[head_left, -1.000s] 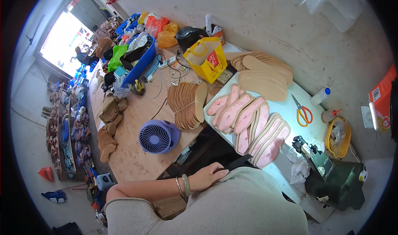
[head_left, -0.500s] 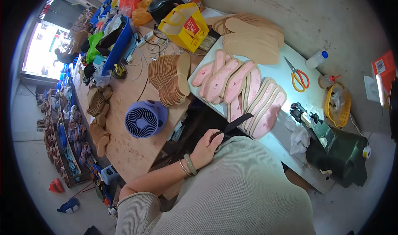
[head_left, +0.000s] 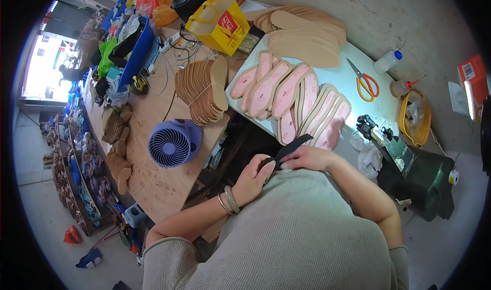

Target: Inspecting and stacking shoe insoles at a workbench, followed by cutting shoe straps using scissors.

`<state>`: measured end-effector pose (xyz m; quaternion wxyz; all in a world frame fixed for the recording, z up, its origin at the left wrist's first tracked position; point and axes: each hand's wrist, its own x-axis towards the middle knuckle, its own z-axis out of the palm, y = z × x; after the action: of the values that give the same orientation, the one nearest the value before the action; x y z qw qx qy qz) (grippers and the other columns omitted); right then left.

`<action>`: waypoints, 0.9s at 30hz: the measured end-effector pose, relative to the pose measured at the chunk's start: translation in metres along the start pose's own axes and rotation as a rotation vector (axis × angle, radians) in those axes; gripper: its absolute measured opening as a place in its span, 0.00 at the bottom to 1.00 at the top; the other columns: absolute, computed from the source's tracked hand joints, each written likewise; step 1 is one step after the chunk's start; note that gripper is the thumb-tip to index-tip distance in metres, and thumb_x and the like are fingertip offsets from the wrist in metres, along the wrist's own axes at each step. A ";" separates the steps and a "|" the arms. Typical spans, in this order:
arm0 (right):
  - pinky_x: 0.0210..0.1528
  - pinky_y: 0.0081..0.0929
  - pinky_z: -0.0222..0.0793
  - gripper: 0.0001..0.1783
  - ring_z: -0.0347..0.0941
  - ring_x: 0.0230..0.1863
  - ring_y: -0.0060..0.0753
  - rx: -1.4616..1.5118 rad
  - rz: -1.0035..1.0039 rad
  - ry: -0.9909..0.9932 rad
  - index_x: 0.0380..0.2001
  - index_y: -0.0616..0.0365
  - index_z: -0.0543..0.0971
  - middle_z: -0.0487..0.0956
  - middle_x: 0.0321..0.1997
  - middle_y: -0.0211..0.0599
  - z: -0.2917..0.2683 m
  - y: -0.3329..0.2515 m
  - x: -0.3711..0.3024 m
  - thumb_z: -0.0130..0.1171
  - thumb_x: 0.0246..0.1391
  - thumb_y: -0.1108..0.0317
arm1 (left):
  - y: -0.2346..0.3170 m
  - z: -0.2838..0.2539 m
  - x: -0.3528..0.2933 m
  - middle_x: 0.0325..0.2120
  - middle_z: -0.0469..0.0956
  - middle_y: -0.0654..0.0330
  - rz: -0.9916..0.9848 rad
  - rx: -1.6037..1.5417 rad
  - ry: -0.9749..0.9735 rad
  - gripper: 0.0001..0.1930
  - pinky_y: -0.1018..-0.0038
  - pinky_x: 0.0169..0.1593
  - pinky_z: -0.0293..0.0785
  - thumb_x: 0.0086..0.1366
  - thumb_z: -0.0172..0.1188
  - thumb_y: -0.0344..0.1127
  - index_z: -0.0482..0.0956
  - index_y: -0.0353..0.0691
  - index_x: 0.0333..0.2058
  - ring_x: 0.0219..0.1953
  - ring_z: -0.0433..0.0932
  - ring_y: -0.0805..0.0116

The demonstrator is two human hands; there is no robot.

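Note:
My left hand [head_left: 252,179], with a bangle and a bracelet at its wrist, is closed round a dark piece close to my shirt. From it a flat black strip [head_left: 293,147] slants up to the right, its far end free. My right hand [head_left: 310,158] is closed at the strip's lower part, beside the left fingertips. Its fingertips are partly hidden, but they appear to pinch the strip. Just beyond the strip, pink-topped insoles [head_left: 279,88] lie overlapping on the white table [head_left: 348,101].
Orange-handled scissors [head_left: 365,82], beige insole pieces [head_left: 308,49] and bottles [head_left: 387,61] lie farther back. At right stands a dark green machine [head_left: 427,185] by a yellow basket [head_left: 413,121]. The wooden table at left holds a purple fan [head_left: 170,143], a tied insole stack [head_left: 203,93] and a yellow bag [head_left: 215,29].
My right hand has come in from the right and closed on the black strip near my left hand. My left hand stays nearly in place. The whole view has shifted slightly.

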<state>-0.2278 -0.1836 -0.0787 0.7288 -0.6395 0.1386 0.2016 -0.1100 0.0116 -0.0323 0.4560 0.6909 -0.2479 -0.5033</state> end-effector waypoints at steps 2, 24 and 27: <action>0.45 0.19 0.67 0.13 0.73 0.38 0.18 0.238 0.135 -0.088 0.40 0.61 0.81 0.81 0.35 0.27 0.014 -0.001 0.017 0.61 0.54 0.65 | -0.006 -0.003 -0.004 0.28 0.66 0.69 0.048 0.011 0.016 0.12 0.82 0.36 0.64 0.70 0.50 0.37 0.68 0.36 0.46 0.30 0.63 0.81; 0.41 0.19 0.67 0.13 0.73 0.35 0.19 0.309 0.246 -0.089 0.35 0.63 0.82 0.81 0.33 0.29 0.031 -0.013 0.038 0.65 0.49 0.66 | -0.022 -0.017 -0.014 0.40 0.67 0.62 -0.005 -0.130 0.020 0.16 0.80 0.52 0.61 0.73 0.38 0.40 0.65 0.34 0.50 0.43 0.65 0.76; 0.41 0.19 0.66 0.12 0.73 0.34 0.19 0.315 0.155 -0.059 0.34 0.63 0.81 0.81 0.32 0.29 0.032 -0.009 0.035 0.65 0.49 0.66 | -0.033 -0.015 -0.017 0.40 0.69 0.63 0.014 -0.232 0.060 0.14 0.80 0.51 0.62 0.72 0.42 0.37 0.65 0.35 0.50 0.43 0.66 0.77</action>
<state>-0.1943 -0.1486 -0.0823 0.8060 -0.4987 0.1959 0.2518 -0.1061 0.0466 -0.0521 0.5438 0.6463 -0.1791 -0.5044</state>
